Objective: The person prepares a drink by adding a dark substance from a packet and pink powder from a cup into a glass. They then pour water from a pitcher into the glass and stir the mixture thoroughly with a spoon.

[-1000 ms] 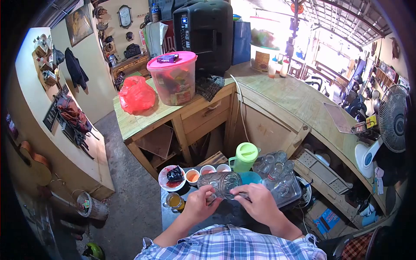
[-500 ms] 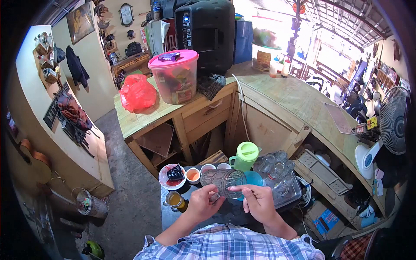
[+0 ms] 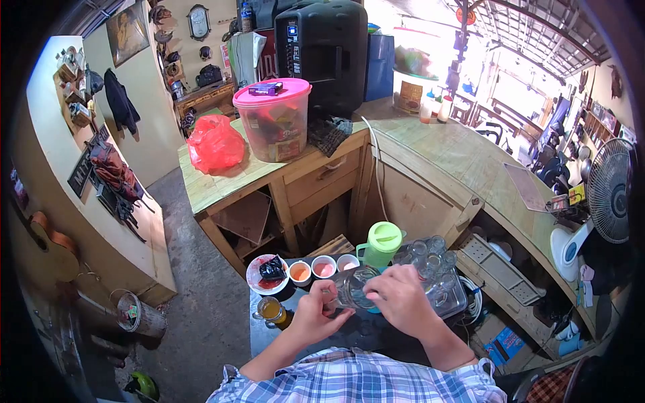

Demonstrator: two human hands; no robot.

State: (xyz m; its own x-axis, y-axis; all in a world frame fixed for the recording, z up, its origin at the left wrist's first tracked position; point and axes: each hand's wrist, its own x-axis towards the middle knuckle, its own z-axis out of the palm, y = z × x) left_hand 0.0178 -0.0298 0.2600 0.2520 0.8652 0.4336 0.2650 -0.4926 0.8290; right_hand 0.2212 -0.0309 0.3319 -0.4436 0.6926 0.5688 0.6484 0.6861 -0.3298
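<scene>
A patterned glass mug [image 3: 353, 287] is tipped on its side in front of me, over the dark low table [image 3: 269, 336]. My left hand [image 3: 316, 316] grips its handle end. My right hand [image 3: 402, 300] lies over the mug's mouth, fingers at the rim. A blue cup shows just under the right hand. Behind the mug stand a green lidded pitcher [image 3: 381, 244] and a metal tray [image 3: 457, 299] of upturned clear glasses [image 3: 430, 252].
Small bowls [image 3: 324, 266] and a white plate with a dark packet [image 3: 267, 273] sit at the table's far edge; a mug of orange drink [image 3: 270, 310] stands left. Beyond is a wooden counter [image 3: 457, 161] with a pink-lidded tub [image 3: 274, 121], a red bag [image 3: 215, 144] and a black speaker [image 3: 326, 47].
The mug has come lower and turned its mouth toward my right hand. My right hand moved from beside the mug up over its opening. My left hand kept its hold.
</scene>
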